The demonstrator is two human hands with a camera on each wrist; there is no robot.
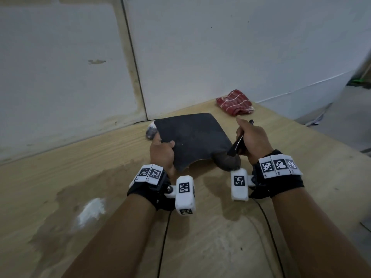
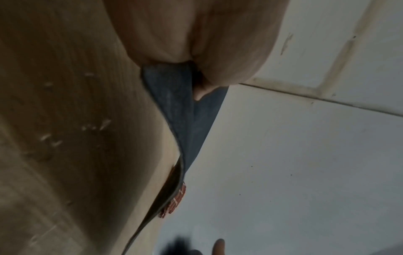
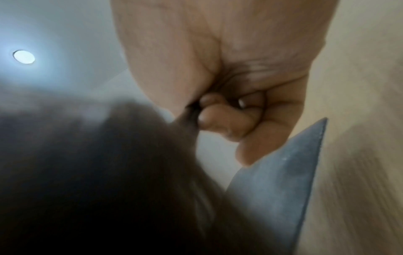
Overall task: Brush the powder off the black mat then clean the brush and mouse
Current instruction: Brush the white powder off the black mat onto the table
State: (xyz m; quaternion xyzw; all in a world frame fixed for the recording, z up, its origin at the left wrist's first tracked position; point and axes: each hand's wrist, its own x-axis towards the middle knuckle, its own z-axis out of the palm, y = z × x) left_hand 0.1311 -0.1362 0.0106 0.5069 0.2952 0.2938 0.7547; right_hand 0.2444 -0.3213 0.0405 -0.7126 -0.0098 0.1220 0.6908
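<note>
The left hand (image 1: 161, 152) pinches the black mat (image 1: 192, 135) up off the table (image 1: 220, 227); the right hand (image 1: 252, 140) grips the brush (image 1: 237, 144), bristles on the mat's near corner.

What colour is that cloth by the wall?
The cloth is red with thin white stripes, clearest in the head view.

I am looking at a pale wooden worktop (image 1: 261, 227) sitting against stained white wall panels (image 1: 220, 47); a round ceiling light (image 3: 24, 57) is glowing overhead.

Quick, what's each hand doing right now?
Left hand: fingers grip the black mat, lifting its near edge.
Right hand: fingers wrapped round the brush.
</note>
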